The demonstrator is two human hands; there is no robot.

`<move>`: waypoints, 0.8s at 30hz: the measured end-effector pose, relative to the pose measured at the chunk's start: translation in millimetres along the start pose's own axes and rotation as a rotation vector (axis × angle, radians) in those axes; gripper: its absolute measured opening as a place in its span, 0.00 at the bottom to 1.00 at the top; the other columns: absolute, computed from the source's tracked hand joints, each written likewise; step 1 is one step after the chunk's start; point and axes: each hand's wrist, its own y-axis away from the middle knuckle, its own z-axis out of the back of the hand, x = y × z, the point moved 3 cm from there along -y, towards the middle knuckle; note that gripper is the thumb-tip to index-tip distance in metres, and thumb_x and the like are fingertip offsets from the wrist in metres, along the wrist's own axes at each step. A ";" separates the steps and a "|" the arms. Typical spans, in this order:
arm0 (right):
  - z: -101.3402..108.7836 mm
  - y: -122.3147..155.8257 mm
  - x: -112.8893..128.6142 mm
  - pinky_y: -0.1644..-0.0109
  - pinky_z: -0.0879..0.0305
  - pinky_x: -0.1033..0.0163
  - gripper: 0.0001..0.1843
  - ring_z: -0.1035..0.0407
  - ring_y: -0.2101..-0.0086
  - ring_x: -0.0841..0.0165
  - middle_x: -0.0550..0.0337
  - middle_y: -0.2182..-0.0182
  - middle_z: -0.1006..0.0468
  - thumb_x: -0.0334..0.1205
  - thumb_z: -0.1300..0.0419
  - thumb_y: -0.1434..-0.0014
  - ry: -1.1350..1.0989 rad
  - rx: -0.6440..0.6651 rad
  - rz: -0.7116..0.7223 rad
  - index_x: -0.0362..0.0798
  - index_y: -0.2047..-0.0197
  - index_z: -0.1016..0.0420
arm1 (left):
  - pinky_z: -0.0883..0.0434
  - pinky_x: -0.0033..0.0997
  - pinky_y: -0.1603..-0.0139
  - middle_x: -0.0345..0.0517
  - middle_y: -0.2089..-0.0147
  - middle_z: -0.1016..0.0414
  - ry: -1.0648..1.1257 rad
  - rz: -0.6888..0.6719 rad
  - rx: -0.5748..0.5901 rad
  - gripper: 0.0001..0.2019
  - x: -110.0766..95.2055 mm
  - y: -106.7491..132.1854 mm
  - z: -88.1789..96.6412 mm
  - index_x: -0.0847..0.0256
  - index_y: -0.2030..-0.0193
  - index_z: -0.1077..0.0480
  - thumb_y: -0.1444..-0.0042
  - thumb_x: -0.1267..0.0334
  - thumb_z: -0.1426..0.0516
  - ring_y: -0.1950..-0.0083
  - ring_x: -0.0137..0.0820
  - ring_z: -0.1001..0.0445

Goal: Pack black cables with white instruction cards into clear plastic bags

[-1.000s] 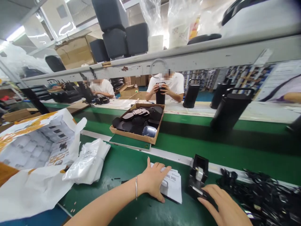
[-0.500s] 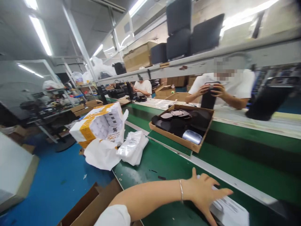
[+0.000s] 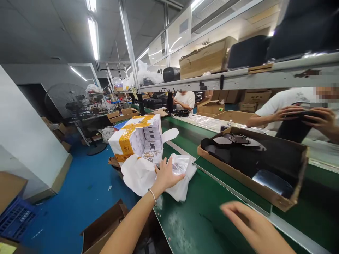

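Your left hand (image 3: 167, 174) has its thumb and fingers spread wide, resting on the plastic bags (image 3: 182, 190) without closing round them; the splay seems suited to slick, thin film. Your right hand (image 3: 251, 224), at its 4 o'clock, hangs loosely bent over the table (image 3: 203, 208); nothing shows in it, and you cannot tell whether thumb and fingertips meet. The bags lie near the table's edge, just under your left palm and toward 2 o'clock. At 9 o'clock a loose white sheet (image 3: 136, 176) crowds them. The taped box (image 3: 127, 141) stands at 10 o'clock, open side facing you, probably for reaching in. At 3 o'clock the cardboard tray (image 3: 233, 171) of dark parts limits room; beyond it, a co-worker (image 3: 275, 106) grips something black.
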 end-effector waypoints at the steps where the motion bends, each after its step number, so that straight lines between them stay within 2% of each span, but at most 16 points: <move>1: -8.1 -30.0 8.2 0.59 0.30 0.65 0.11 0.27 0.63 0.67 0.59 0.63 0.21 0.44 0.49 0.37 -0.024 0.152 0.002 0.52 0.63 0.26 | 0.58 0.67 0.38 0.68 0.33 0.50 -0.009 0.009 0.014 0.45 3.2 0.8 -5.5 0.66 0.35 0.49 0.53 0.36 0.47 0.33 0.57 0.52; 3: -18.1 -90.4 20.6 0.53 0.32 0.61 0.11 0.28 0.58 0.66 0.57 0.60 0.22 0.37 0.49 0.37 0.017 0.143 -0.028 0.48 0.59 0.26 | 0.62 0.65 0.37 0.66 0.34 0.47 -0.023 0.008 0.024 0.44 4.6 4.1 -14.2 0.66 0.35 0.46 0.52 0.35 0.49 0.33 0.54 0.50; 5: -29.7 -141.6 28.8 0.49 0.35 0.51 0.11 0.31 0.54 0.63 0.54 0.55 0.25 0.38 0.47 0.37 0.082 0.117 -0.064 0.44 0.54 0.29 | 0.65 0.63 0.36 0.65 0.33 0.47 -0.030 0.005 0.017 0.44 3.7 7.3 -18.5 0.66 0.35 0.46 0.52 0.34 0.51 0.33 0.52 0.50; 7: -41.3 -177.4 34.1 0.50 0.35 0.49 0.13 0.32 0.53 0.62 0.53 0.51 0.28 0.41 0.45 0.37 0.137 0.122 -0.088 0.46 0.51 0.31 | 0.66 0.63 0.36 0.64 0.33 0.48 -0.032 0.002 0.006 0.46 3.0 8.8 -19.5 0.66 0.35 0.47 0.52 0.33 0.52 0.33 0.52 0.50; 9: -51.2 -198.1 37.9 0.52 0.33 0.51 0.14 0.31 0.56 0.63 0.54 0.52 0.28 0.43 0.45 0.38 0.187 0.169 -0.108 0.46 0.52 0.30 | 0.65 0.63 0.35 0.63 0.33 0.47 -0.031 -0.003 -0.002 0.46 3.5 9.4 -18.8 0.65 0.35 0.46 0.53 0.33 0.52 0.33 0.51 0.50; 12: -60.5 -210.8 41.9 0.57 0.31 0.54 0.13 0.29 0.61 0.65 0.56 0.57 0.26 0.44 0.44 0.38 0.261 0.259 -0.149 0.45 0.54 0.29 | 0.65 0.63 0.35 0.62 0.33 0.46 -0.028 -0.017 -0.004 0.45 5.5 10.1 -17.9 0.64 0.35 0.46 0.54 0.33 0.51 0.33 0.50 0.49; 17: -66.3 -219.7 46.0 0.57 0.31 0.54 0.12 0.29 0.61 0.65 0.56 0.58 0.25 0.43 0.43 0.39 0.350 0.348 -0.222 0.45 0.55 0.29 | 0.63 0.63 0.35 0.61 0.32 0.48 -0.008 -0.041 0.013 0.46 8.1 12.3 -20.1 0.63 0.35 0.46 0.55 0.33 0.49 0.33 0.51 0.50; 20: -69.7 -224.1 48.1 0.60 0.30 0.56 0.12 0.29 0.62 0.66 0.57 0.59 0.25 0.43 0.43 0.39 0.335 0.410 -0.253 0.44 0.56 0.29 | 0.60 0.62 0.35 0.60 0.32 0.48 0.006 -0.037 0.011 0.46 8.3 12.9 -21.1 0.63 0.35 0.46 0.56 0.34 0.48 0.33 0.52 0.50; 24: -73.6 -225.7 51.5 0.65 0.30 0.60 0.12 0.29 0.67 0.69 0.59 0.63 0.25 0.43 0.43 0.39 0.248 0.482 -0.314 0.43 0.58 0.29 | 0.53 0.55 0.35 0.59 0.32 0.49 0.034 -0.011 0.028 0.47 8.6 12.4 -21.2 0.63 0.35 0.47 0.57 0.35 0.46 0.33 0.52 0.51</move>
